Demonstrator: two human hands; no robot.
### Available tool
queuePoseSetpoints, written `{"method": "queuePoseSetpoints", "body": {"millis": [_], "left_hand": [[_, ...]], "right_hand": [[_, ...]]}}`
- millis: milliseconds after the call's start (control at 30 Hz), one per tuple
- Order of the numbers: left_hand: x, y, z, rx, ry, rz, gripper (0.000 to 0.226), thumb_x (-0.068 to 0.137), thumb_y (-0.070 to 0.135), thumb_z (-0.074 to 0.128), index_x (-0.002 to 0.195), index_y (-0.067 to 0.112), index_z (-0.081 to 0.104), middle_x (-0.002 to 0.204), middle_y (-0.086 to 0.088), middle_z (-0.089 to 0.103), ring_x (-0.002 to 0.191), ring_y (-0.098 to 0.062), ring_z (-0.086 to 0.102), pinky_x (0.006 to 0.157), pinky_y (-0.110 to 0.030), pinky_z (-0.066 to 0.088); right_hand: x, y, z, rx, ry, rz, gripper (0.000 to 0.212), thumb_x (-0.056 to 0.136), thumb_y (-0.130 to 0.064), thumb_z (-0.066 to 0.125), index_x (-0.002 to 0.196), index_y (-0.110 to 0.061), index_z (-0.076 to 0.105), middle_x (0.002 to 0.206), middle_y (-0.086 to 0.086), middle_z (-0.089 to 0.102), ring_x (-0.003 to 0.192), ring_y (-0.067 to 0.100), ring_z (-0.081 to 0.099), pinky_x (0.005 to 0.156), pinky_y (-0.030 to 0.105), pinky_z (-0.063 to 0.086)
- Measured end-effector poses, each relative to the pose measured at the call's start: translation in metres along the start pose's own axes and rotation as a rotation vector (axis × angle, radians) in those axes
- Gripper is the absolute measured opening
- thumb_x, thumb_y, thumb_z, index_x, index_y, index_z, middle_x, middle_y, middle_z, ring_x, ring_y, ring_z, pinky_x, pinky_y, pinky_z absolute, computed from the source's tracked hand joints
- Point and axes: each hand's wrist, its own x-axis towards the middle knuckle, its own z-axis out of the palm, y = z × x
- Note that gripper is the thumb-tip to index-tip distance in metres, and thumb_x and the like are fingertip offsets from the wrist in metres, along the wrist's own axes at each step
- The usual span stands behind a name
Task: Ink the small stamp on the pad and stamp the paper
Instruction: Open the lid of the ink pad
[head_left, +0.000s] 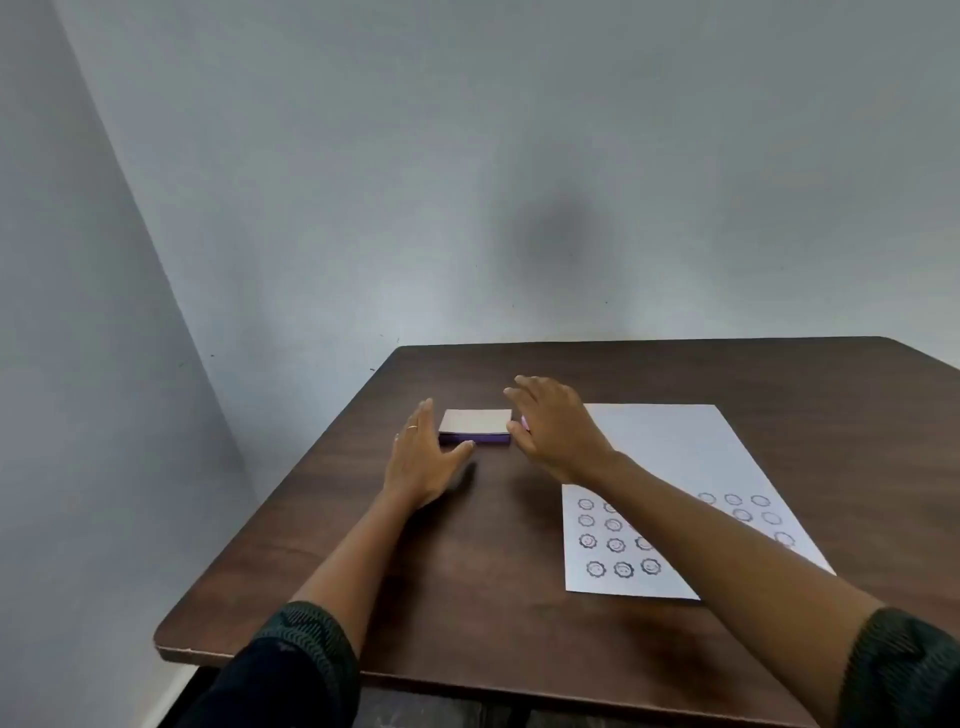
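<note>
The ink pad (475, 425) is a small flat box with a pale lid and a purple base, lying shut on the brown table. My left hand (423, 457) is open at its left end, thumb touching the front corner. My right hand (553, 426) is at its right end with fingers spread above. A small pink thing (525, 423), perhaps the stamp, peeks out under the right fingers; I cannot tell whether it is held. The white paper (675, 452) lies to the right, its near half covered with several round smiley stamp marks (616, 544), partly hidden by my right forearm.
The brown table (467, 582) stands in a corner against grey walls. Its left edge and near edge are close to my arms. Both forearms wear dark sleeves.
</note>
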Motion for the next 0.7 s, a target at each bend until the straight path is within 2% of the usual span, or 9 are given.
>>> {"method": "queuePoseSetpoints", "body": {"millis": [200, 367, 533, 700], "left_hand": [[0.011, -0.005, 0.001, 0.031, -0.063, 0.043, 0.09, 0.083, 0.047, 0.063, 0.152, 0.012, 0.014, 0.161, -0.005, 0.019, 0.146, -0.023, 0.021, 0.117, -0.035, 0.016], [0.021, -0.016, -0.001, -0.007, -0.089, 0.022, 0.096, 0.078, 0.054, 0.065, 0.152, 0.02, 0.015, 0.157, -0.005, 0.028, 0.144, -0.027, 0.026, 0.112, -0.036, 0.025], [0.023, -0.02, 0.002, 0.009, -0.084, 0.037, 0.097, 0.075, 0.059, 0.066, 0.151, 0.021, 0.018, 0.154, -0.007, 0.035, 0.141, -0.028, 0.032, 0.113, -0.038, 0.026], [0.021, -0.017, -0.002, 0.016, -0.097, 0.043, 0.101, 0.073, 0.061, 0.067, 0.151, 0.018, 0.02, 0.154, -0.007, 0.036, 0.14, -0.025, 0.033, 0.113, -0.036, 0.025]], "right_hand": [[0.017, -0.011, 0.025, 0.015, -0.098, -0.02, 0.042, 0.093, -0.028, 0.041, 0.131, -0.011, 0.042, 0.141, 0.011, 0.043, 0.131, 0.025, 0.037, 0.109, 0.04, 0.026], [0.031, -0.015, 0.041, 0.022, -0.14, -0.011, 0.041, 0.094, -0.029, 0.038, 0.13, -0.011, 0.044, 0.139, 0.009, 0.047, 0.126, 0.023, 0.042, 0.106, 0.044, 0.029], [0.039, -0.018, 0.049, 0.048, -0.22, 0.056, 0.037, 0.096, -0.026, 0.034, 0.127, -0.011, 0.047, 0.135, 0.007, 0.05, 0.125, 0.021, 0.043, 0.111, 0.055, 0.014], [0.04, -0.022, 0.045, 0.049, -0.244, 0.067, 0.034, 0.095, -0.023, 0.04, 0.125, -0.012, 0.05, 0.131, 0.007, 0.055, 0.122, 0.022, 0.045, 0.112, 0.056, 0.013]]}}
